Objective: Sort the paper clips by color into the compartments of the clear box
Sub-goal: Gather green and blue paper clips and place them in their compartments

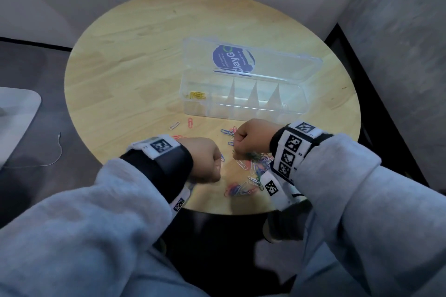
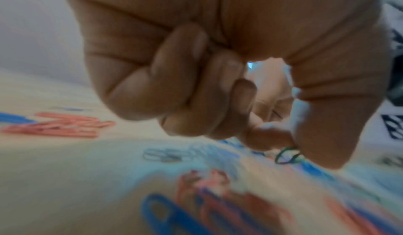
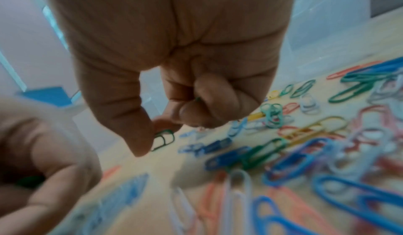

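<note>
A clear box (image 1: 243, 109) lies open on the round wooden table (image 1: 135, 55), its lid (image 1: 284, 60) folded back. Yellow clips (image 1: 196, 95) sit in its leftmost compartment; the other compartments look empty. Loose clips (image 1: 251, 176) in blue, red, white, green and yellow are scattered near the table's front edge. My right hand (image 1: 248, 137) hovers over them, its thumb and forefinger pinching a green clip (image 3: 163, 139). My left hand (image 1: 207, 164) is curled beside it, with something green (image 3: 30, 182) inside the curl. A green clip (image 2: 287, 155) shows past the left fingers (image 2: 196, 92).
A few stray clips (image 1: 183, 124) lie between the box and my left hand. Left of the table stand a white object (image 1: 17, 116) and a thin cable (image 1: 56, 152) on the dark floor. Walls close in behind and to the right.
</note>
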### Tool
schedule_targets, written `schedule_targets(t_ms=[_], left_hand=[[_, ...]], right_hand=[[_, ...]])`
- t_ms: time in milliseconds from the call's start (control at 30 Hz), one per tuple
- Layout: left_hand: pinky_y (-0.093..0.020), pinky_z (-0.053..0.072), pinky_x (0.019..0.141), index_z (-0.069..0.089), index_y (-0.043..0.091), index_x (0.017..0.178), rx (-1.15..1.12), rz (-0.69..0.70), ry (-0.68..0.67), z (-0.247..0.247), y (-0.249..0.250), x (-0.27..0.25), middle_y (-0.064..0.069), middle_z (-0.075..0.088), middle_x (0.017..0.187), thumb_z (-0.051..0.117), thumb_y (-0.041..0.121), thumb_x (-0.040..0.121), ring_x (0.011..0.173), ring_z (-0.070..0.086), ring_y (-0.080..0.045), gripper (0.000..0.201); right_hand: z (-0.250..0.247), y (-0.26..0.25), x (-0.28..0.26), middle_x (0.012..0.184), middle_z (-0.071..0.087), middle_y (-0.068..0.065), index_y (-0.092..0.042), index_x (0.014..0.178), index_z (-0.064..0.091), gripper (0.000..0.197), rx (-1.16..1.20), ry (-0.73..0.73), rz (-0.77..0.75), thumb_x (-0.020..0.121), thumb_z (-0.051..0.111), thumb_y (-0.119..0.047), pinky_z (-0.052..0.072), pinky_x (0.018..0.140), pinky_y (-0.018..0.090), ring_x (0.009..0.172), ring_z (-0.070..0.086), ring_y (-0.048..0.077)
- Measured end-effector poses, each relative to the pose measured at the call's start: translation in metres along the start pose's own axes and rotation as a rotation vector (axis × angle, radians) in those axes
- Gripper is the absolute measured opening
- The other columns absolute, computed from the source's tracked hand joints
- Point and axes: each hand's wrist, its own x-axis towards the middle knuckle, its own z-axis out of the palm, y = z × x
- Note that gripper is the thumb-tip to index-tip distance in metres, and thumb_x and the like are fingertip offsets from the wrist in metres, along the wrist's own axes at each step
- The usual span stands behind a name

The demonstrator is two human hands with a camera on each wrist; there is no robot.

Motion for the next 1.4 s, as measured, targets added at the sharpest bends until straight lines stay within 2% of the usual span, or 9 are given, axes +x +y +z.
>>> schedule_targets(t_ms=[167,433,667,767,833,967,1067,1233,1400], left_hand=[[-0.014,0.028,0.039,0.052,0.016,0.065,-0.562,-0.004,0.132,-0.037,-0.018,-0.001,-0.003,0.045,0.06,0.06,0.017,0.079,0.041,0.035,-0.012,0.016],[-0.014,0.026,0.041,0.043,0.013,0.066,-1.028,-0.084,0.383,-0.074,-0.024,0.009,-0.002,0.039,0.064,0.046,0.004,0.088,0.053,0.034,-0.011,0.024],[-0.019,0.034,0.047,0.049,0.016,0.069,-0.892,-0.052,0.474,-0.094,-0.008,0.026,-0.003,0.047,0.067,0.056,0.012,0.086,0.055,0.043,-0.013,0.018],[-0.021,0.046,0.058,0.05,0.019,0.069,-0.916,-0.007,0.526,-0.096,-0.001,0.038,-0.001,0.052,0.068,0.058,0.013,0.086,0.058,0.052,-0.011,0.019],[-0.027,0.05,0.072,0.05,0.02,0.072,-0.993,0.018,0.535,-0.096,0.004,0.045,-0.001,0.052,0.071,0.054,0.009,0.088,0.061,0.054,-0.012,0.019],[-0.038,0.051,0.088,0.053,0.026,0.08,-1.084,0.044,0.531,-0.092,0.014,0.052,-0.004,0.054,0.076,0.05,0.006,0.081,0.075,0.053,-0.02,0.02],[-0.041,0.045,0.083,0.056,0.031,0.086,-1.117,0.079,0.535,-0.089,0.018,0.053,-0.002,0.05,0.078,0.048,0.011,0.068,0.075,0.046,-0.02,0.029],[-0.033,0.037,0.098,0.057,0.028,0.098,-1.047,0.159,0.473,-0.085,0.02,0.054,0.004,0.048,0.091,0.046,0.002,0.081,0.104,0.046,-0.02,0.032],[-0.025,0.047,0.077,0.055,0.027,0.085,-0.917,0.211,0.482,-0.09,0.001,0.039,0.0,0.056,0.088,0.046,-0.001,0.088,0.085,0.056,-0.015,0.029]], right_hand=[[-0.02,-0.005,-0.009,0.058,0.053,0.007,-0.01,0.065,0.046,0.027,0.591,-0.052,-0.033,0.084,0.052,0.008,0.039,0.038,0.015,0.041,0.046,0.011],[-0.054,-0.026,0.0,0.068,0.05,0.009,-0.005,0.078,0.054,0.024,1.021,0.082,-0.091,0.091,0.04,0.008,0.045,0.043,0.013,0.045,0.05,0.009],[-0.065,-0.046,0.02,0.083,0.05,0.014,0.0,0.093,0.052,0.018,1.197,0.188,0.002,0.092,0.035,0.006,0.05,0.069,0.024,0.079,0.053,0.024],[-0.064,-0.045,0.025,0.122,0.055,0.032,0.012,0.126,0.046,0.036,1.181,0.187,0.03,0.092,0.036,0.003,0.049,0.095,0.032,0.117,0.052,0.043],[-0.062,-0.04,0.025,0.135,0.048,0.03,0.011,0.132,0.043,0.041,1.154,0.198,0.007,0.093,0.038,0.001,0.049,0.094,0.029,0.128,0.046,0.038],[-0.061,-0.024,0.02,0.085,0.056,0.006,-0.004,0.092,0.061,0.022,1.087,0.213,-0.069,0.091,0.041,0.003,0.047,0.074,0.019,0.086,0.054,0.019],[-0.055,-0.013,0.014,0.081,0.057,0.005,-0.009,0.081,0.06,0.029,1.038,0.186,-0.098,0.089,0.038,0.008,0.049,0.077,0.023,0.074,0.056,0.014],[-0.046,-0.002,0.004,0.078,0.058,0.006,-0.007,0.085,0.059,0.028,0.925,0.093,-0.144,0.089,0.036,0.009,0.05,0.074,0.023,0.07,0.056,0.013],[-0.043,0.003,-0.004,0.073,0.057,0.004,-0.011,0.077,0.059,0.026,0.744,0.106,-0.167,0.088,0.044,0.007,0.05,0.056,0.018,0.064,0.057,0.012]])
